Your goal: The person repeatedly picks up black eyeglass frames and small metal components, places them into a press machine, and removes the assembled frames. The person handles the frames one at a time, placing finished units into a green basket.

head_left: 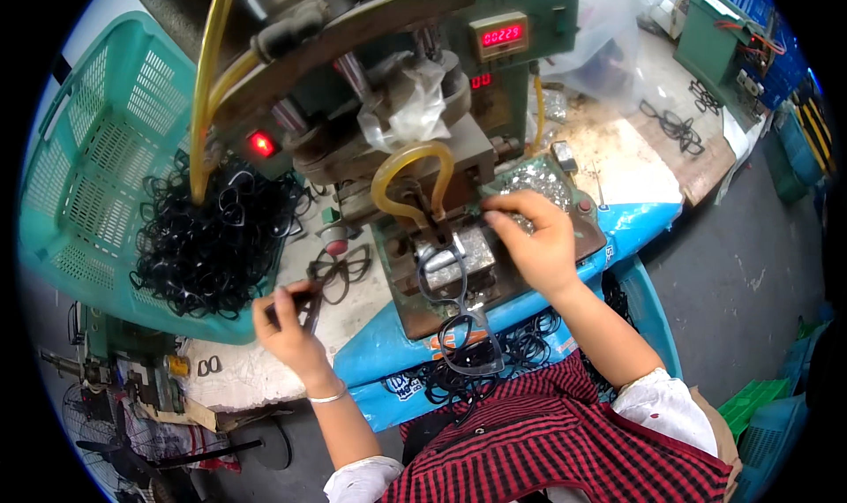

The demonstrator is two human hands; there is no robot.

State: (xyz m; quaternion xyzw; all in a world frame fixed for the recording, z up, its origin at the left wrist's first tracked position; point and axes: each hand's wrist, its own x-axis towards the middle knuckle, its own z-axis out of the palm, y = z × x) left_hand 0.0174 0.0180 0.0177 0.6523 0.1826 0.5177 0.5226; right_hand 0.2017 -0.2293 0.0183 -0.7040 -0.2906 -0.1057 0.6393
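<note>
My left hand [291,328] is closed on a slim dark tool with a pointed end, beside a dark glasses frame [340,274] lying on the bench. My right hand [540,249] reaches to the bed of a green press [529,123], fingers pinched together; anything between them is too small to make out. Left of those fingers, a glasses frame [462,305] sits with one rim at the metal block [476,252] under the press head, while its other rim hangs over the bed's front edge. A curved yellow hose [415,153] bends down above the block.
A teal basket [88,185] holds a heap of black glasses frames [221,238] at left. More frames lie below the press, near a blue tub [653,318]. Small shiny metal pieces [547,182] fill a spot behind my right hand. A red button [334,240] stands on the bench.
</note>
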